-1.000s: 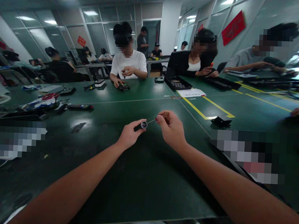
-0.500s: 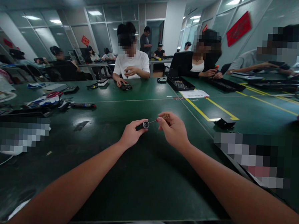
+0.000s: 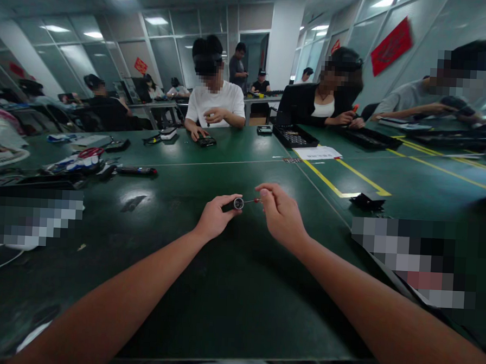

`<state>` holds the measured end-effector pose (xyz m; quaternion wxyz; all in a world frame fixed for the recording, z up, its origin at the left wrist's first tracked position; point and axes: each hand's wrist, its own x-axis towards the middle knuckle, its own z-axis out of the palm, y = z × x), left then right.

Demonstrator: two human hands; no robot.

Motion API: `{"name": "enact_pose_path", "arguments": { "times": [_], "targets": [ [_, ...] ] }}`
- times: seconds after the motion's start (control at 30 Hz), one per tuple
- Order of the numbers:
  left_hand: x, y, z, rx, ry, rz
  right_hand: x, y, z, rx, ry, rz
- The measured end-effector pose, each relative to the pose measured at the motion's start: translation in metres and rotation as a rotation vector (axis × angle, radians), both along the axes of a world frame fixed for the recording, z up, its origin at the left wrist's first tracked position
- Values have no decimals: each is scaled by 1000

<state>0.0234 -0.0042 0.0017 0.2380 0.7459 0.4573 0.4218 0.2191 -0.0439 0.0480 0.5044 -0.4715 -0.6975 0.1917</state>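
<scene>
My left hand (image 3: 214, 218) is closed around a small black cylindrical part (image 3: 233, 204) with a silver round end facing right. My right hand (image 3: 281, 214) pinches a thin screwdriver (image 3: 252, 201) with a red collar, its tip pointing into the silver end of the part. Both hands hover just above the dark green table (image 3: 221, 289), near its middle. Both forearms reach in from the bottom of the view.
A black screwdriver (image 3: 135, 170) and a heap of tools with a red ring (image 3: 83, 160) lie at the left. A small black piece (image 3: 368, 201) sits right of my hands beside yellow floor-tape lines. A black parts tray (image 3: 293, 136) and white paper (image 3: 318, 152) lie farther back. Other people sit around the table.
My hands have stayed nearly in place; the right hand's fingers have shifted along the thin screwdriver, and the red collar now shows near the part.
</scene>
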Motion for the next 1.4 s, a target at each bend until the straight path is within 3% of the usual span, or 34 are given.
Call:
{"name": "enact_pose_path", "arguments": {
  "times": [0.23,0.43,0.63,0.97,1.2,1.4],
  "targets": [
    [-1,2,-2,3,-1,38,3,3,1,-116,-8,44],
    [-1,0,0,28,54,33,1,3,0,-87,-42,-36],
    [-2,-1,0,35,44,49,2,3,-2,-102,-15,41],
    [-1,-1,0,45,79,52,1,4,-1,-126,-45,-9],
    [-2,2,-3,40,24,73,-1,4,-4,-23,-23,8],
    [-1,-2,0,50,56,60,3,6,-1,-86,-13,-22]
  ]
}}
